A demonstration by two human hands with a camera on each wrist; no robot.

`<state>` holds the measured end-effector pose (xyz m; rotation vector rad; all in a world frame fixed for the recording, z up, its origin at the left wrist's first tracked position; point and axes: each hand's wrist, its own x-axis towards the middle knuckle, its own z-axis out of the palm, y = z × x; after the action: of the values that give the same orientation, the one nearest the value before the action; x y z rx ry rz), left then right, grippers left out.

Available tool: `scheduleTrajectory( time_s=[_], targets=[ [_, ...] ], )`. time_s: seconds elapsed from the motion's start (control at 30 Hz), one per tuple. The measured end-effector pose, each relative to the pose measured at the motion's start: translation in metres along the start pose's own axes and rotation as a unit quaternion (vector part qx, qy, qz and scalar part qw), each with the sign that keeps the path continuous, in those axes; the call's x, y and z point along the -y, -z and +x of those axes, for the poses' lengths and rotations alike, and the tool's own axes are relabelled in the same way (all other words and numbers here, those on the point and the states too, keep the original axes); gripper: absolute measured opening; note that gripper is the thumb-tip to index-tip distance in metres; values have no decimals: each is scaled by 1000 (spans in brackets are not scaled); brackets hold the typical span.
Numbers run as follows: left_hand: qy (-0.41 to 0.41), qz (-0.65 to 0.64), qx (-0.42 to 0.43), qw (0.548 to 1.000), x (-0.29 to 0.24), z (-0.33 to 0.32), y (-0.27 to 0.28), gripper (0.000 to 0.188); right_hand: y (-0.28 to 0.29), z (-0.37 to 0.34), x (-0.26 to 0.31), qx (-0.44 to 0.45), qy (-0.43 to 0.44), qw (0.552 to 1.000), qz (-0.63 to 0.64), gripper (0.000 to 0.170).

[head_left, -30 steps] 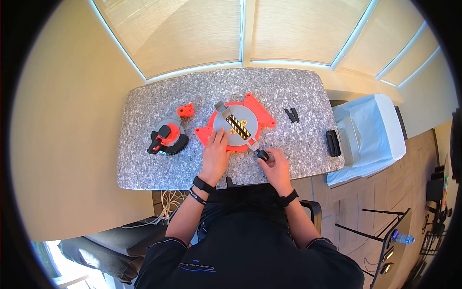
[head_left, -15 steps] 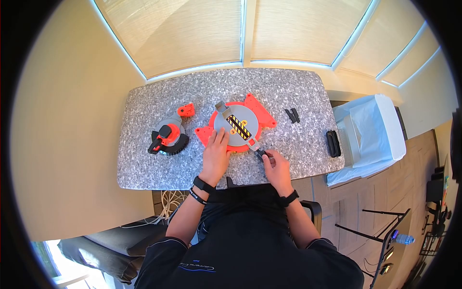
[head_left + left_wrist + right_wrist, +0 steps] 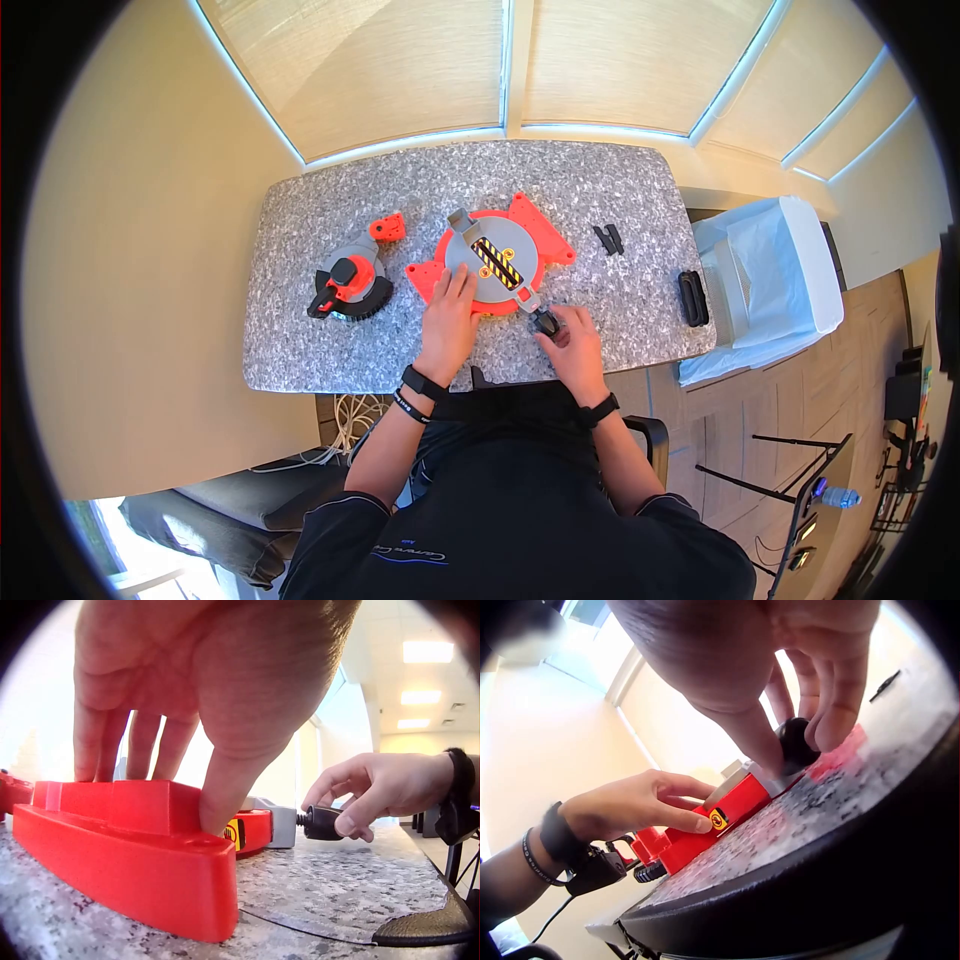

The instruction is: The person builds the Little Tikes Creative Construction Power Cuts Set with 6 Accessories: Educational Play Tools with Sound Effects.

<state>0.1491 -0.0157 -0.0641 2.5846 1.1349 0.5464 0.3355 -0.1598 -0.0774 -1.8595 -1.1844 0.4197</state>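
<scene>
A red base with a round grey turntable (image 3: 522, 242) lies flat on the speckled table, a yellow-and-black striped slot across its middle. My left hand (image 3: 448, 322) rests on its left side, fingers extended over the red edge and grey disc. At the base's near right corner, my right hand (image 3: 575, 350) pinches a black knob (image 3: 545, 322) between thumb and fingers. In the left wrist view a threaded shaft joins the knob (image 3: 322, 823) to the grey arm (image 3: 282, 827). The right wrist view shows the knob (image 3: 798, 742) under the fingers.
Left of the base sits a red, grey and black saw part (image 3: 348, 280) with a red block (image 3: 387, 229). Two small black pieces (image 3: 607, 239) lie to the right, and a black oblong item (image 3: 692, 298) near the right edge. Beyond stands a lined white bin (image 3: 815, 265).
My right fingers have shifted their hold on the knob, moving slightly inward over it and back out around it. The left hand and the base have stayed nearly still.
</scene>
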Motion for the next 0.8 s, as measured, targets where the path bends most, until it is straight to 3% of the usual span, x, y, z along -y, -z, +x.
scheduleTrajectory(
  time_s=[0.53, 0.8],
  targets=[
    [-7, -3, -2, 1000, 1, -1, 0, 66, -5, -2, -11, -34, 33, 999, -26, 31],
    [-5, -1, 1, 1000, 0, 0, 1, 66, -2, -2, -6, -25, 15, 999, -20, 31]
  ],
)
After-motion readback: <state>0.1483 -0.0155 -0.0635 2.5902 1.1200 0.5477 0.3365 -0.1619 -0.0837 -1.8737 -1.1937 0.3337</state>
